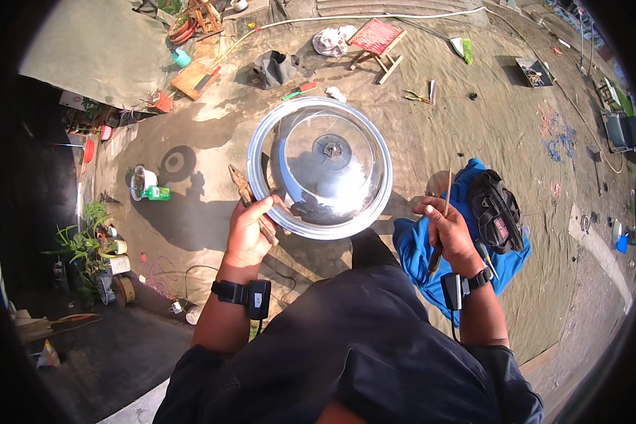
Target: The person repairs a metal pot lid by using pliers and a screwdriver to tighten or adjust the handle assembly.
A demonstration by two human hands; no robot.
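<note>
A round, clear pot lid [318, 222] with a broad shiny rim is held out in front of me. At its centre sits a small dark fitting [332, 148]. My left hand [249, 233] grips the lid's lower left rim, thumb on the edge. The same hand also holds rusty pliers [240, 184], their jaws sticking up beside the lid. To the right of the lid and apart from it, my right hand [451, 233] is closed around a screwdriver [435, 263]. Its thin shaft points upward and its dark handle hangs below the fist.
A blue cloth [413, 247] with a black bag [493, 212] lies by my right hand. Beyond the lid are a red folding stool [378, 37], a grey bag [275, 69] and yellow-handled pliers [418, 97]. A white bucket [141, 182] and green bottle [157, 193] stand left.
</note>
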